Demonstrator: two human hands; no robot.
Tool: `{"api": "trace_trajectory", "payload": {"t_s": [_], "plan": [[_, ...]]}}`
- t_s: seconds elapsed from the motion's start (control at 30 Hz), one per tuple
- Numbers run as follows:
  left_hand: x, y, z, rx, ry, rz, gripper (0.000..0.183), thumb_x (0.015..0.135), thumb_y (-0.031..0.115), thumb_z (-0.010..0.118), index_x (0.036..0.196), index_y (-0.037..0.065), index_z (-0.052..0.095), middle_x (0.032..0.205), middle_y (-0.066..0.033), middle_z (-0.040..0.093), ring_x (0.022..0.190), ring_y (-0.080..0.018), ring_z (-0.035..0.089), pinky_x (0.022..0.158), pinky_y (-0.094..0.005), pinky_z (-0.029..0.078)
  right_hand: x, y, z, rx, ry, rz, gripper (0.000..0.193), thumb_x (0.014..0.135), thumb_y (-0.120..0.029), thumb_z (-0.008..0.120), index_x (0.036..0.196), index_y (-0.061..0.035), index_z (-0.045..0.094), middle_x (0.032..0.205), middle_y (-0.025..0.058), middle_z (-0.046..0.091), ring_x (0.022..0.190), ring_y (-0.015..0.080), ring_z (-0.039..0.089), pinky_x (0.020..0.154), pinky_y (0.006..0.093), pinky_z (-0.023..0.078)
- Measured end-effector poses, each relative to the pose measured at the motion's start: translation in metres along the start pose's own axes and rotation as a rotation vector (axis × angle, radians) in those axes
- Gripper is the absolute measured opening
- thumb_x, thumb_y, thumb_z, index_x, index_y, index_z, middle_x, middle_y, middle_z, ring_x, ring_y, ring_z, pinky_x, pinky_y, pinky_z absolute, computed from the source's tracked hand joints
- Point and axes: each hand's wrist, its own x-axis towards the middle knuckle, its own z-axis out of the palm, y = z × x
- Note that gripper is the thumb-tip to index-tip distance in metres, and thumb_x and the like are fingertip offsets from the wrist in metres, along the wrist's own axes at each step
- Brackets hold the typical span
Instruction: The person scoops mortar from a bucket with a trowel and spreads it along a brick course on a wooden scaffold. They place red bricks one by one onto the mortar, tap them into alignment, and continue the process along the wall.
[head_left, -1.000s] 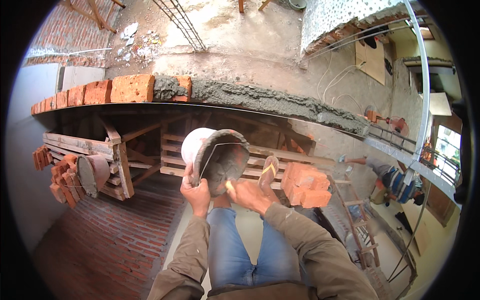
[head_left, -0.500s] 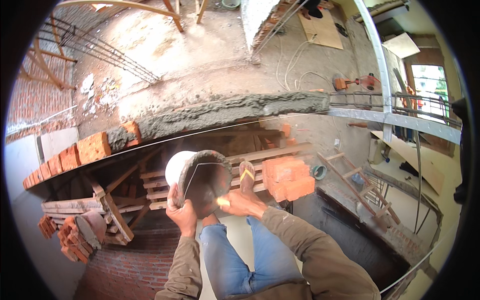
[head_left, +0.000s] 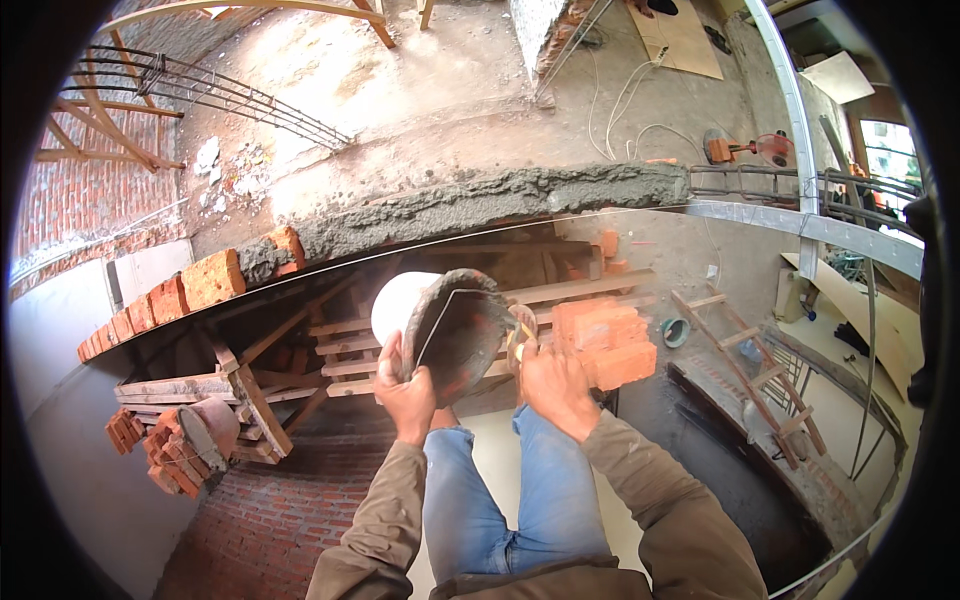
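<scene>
Well, my left hand [head_left: 406, 396] grips the bucket [head_left: 456, 342], tipped at my eleven o'clock. My right hand [head_left: 560, 390] is at the bucket's four o'clock; I can't tell if it's gripping anything. I should squeeze tight so the bucket doesn't wobble.

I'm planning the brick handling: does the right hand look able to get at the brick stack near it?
Probably yes: the right hand is close to the brick stack, with nothing visible between them, though whether it holds anything is unclear.
</scene>
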Motion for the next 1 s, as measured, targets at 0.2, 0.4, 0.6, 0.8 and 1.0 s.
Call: {"api": "trace_trajectory", "payload": {"t_s": [0.2,0.4,0.6,0.8,1.0], "plan": [[0.008,-0.011,0.008,-0.188,0.034,-0.221,0.064,0.078,-0.018,0.049,0.141,-0.010,0.048,0.137,-0.0181,0.060,0.129,-0.0220,0.058,0.107,-0.0289,0.043,-0.031,0.020,-0.027,0.248,0.007,0.097,0.028,0.089,-0.022,0.064,0.102,0.0021,0.063,0.083,0.0213,0.069,0.086,0.0401,0.070,0.074,0.0513,0.053],[-0.012,-0.037,0.016,-0.146,0.018,-0.228,0.054,0.078,-0.013,0.054,0.132,-0.010,0.056,0.114,-0.0082,0.067,0.095,-0.0118,0.064,0.081,-0.0239,0.050,-0.062,0.142,-0.036,0.668,-0.012,0.403,0.032,0.091,-0.024,0.065,0.113,-0.0010,0.061,0.097,0.0209,0.068,0.082,0.0364,0.069,0.073,0.0481,0.054],[-0.037,-0.046,-0.013,0.084,0.074,-0.353,0.025,0.079,-0.002,0.060,0.104,-0.001,0.059,0.087,-0.0008,0.060,0.071,-0.0101,0.055,0.062,-0.0263,0.046,-0.008,0.222,0.003,1.199,0.509,0.898,0.021,0.098,-0.020,0.062,0.106,-0.0005,0.059,0.084,0.0099,0.061,0.067,0.0191,0.064,0.056,0.0359,0.053],[-0.072,-0.051,-0.050,0.147,0.099,-0.403,0.023,0.075,-0.009,0.058,0.095,0.001,0.054,0.091,-0.0017,0.060,0.075,-0.0087,0.053,0.067,-0.0240,0.046,0.083,0.284,-0.008,1.726,0.792,0.919,0.025,0.104,-0.025,0.050,0.097,-0.0017,0.054,0.076,0.0082,0.055,0.053,0.0208,0.057,0.042,0.0365,0.048],[-0.093,-0.059,-0.070,0.184,0.081,-0.424,0.023,0.074,-0.009,0.058,0.094,0.001,0.054,0.091,-0.0025,0.061,0.076,-0.0101,0.057,0.070,-0.0251,0.048,0.149,0.301,-0.015,2.057,0.758,1.159,0.022,0.106,-0.023,0.048,0.105,-0.0019,0.053,0.081,0.0115,0.058,0.057,0.0244,0.059,0.047,0.0384,0.052]]}}
